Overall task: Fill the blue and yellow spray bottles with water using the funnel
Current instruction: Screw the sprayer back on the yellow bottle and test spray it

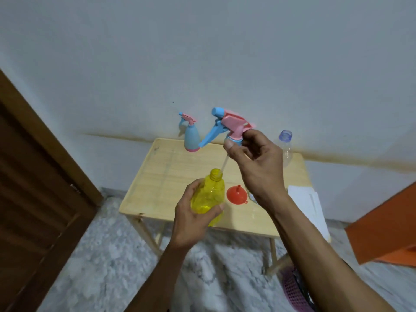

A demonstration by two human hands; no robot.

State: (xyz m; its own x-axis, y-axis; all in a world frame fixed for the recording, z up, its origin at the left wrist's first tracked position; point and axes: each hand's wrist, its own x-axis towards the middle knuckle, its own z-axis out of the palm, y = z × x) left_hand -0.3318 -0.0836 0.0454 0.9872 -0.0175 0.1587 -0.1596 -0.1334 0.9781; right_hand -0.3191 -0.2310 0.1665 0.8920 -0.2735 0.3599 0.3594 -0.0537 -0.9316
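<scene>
Head view: both arms reach over the bench [157,176].
Left grip [193,212]: wrapped round yellow bottle [208,194].
Right grip [254,163]: raised, pinching spray head [229,124].

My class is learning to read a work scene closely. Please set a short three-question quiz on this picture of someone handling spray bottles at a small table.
1. True or false: the orange funnel sits in the neck of the yellow bottle.
2. Which hand holds the spray head? A) left hand B) right hand C) neither
3. Fill in: the blue spray bottle stands on the wooden ____.

Key
1. False: it lies on the table, beside the bottle, which the left hand grips.
2. B: the right hand pinches its collar, with the dip tube reaching the open neck.
3. table
</scene>
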